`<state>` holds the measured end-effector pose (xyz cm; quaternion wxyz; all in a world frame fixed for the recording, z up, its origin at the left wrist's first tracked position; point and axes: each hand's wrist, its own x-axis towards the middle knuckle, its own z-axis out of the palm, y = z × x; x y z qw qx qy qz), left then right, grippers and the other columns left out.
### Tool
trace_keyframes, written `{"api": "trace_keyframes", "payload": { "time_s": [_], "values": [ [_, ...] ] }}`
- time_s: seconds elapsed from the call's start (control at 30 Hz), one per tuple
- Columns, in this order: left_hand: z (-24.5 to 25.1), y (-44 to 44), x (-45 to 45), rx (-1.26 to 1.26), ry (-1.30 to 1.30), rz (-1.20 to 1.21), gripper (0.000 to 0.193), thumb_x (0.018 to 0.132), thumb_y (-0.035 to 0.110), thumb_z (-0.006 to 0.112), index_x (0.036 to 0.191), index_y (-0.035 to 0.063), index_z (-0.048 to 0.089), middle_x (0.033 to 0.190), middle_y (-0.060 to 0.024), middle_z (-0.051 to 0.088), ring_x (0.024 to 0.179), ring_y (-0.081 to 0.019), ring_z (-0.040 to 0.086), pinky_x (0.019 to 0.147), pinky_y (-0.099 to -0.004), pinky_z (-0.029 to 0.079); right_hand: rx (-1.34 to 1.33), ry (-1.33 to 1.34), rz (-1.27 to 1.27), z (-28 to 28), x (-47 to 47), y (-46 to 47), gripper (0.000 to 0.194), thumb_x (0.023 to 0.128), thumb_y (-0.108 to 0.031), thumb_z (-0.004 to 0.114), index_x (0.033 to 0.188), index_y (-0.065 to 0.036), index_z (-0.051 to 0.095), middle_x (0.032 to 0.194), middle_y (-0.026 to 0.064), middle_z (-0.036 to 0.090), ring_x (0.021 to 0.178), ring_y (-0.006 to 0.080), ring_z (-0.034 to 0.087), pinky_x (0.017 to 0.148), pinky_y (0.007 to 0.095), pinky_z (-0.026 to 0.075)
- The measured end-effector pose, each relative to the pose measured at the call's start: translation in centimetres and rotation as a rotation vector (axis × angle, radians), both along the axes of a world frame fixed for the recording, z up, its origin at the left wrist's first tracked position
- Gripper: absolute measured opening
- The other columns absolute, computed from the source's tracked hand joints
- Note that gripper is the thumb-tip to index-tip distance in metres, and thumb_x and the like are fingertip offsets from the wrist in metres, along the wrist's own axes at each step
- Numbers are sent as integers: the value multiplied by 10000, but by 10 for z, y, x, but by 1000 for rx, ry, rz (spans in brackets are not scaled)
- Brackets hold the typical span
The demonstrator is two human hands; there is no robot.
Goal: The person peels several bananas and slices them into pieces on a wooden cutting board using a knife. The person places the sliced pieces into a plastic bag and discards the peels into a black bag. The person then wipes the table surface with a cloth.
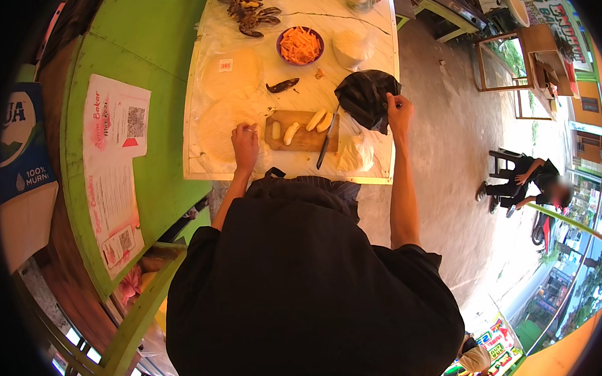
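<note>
My right hand pinches the rim of a black plastic bag at the table's right side. My left hand rests by stacked round pale wrappers, left of a wooden cutting board; whether its fingers hold anything is unclear. Several peeled banana pieces lie on the board. A knife with a black handle lies slanted over the board's right part. Behind the board is a dark banana peel or banana. A purple bowl holds orange strips.
Dark bananas lie at the table's far left. A whitish bag or bowl stands behind the black bag, and a clear plastic bag lies near the front right. A green counter adjoins at left. A person sits off to the right.
</note>
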<state>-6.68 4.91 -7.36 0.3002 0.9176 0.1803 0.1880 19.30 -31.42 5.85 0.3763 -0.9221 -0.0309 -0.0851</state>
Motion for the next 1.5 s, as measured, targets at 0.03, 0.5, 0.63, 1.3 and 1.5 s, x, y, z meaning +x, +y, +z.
{"api": "trace_keyframes", "payload": {
  "time_s": [0.03,0.5,0.63,1.3,1.5],
  "values": [
    [0,0,-2,-1,-9,0,266,913,55,685,1176,36,728,1174,-133,598,1124,-343,549,977,-461,433,12,-8,-20,4,-2,3,239,912,-219,785,915,20,780,725,130,724,637,198,661,630,346,507],
    [6,0,9,-153,-16,-67,168,943,55,676,1103,25,715,1146,-122,649,1104,-336,599,937,-437,473,101,379,180,-26,-117,45,345,990,-271,686,872,46,756,675,185,693,589,284,684,603,396,513],
    [22,1,72,-67,-17,-152,268,971,86,664,1230,21,690,1207,-143,626,1157,-338,582,993,-459,466,-25,427,380,-69,-146,50,260,966,-227,678,1112,-26,756,909,189,754,793,319,734,725,406,554],
    [162,-38,95,-436,-129,-413,337,895,109,776,1204,-3,699,1117,-113,657,1040,-284,664,937,-393,507,843,644,311,22,-135,109,361,1084,-291,598,1268,13,660,1018,61,712,820,130,665,739,284,547],
    [206,-44,69,-583,-123,-441,370,872,68,814,1220,-4,710,1095,-87,664,995,-194,689,888,-315,541,973,649,421,53,-116,132,309,1074,-286,613,1160,3,680,1027,62,711,910,115,691,779,243,534]
  ]
}}
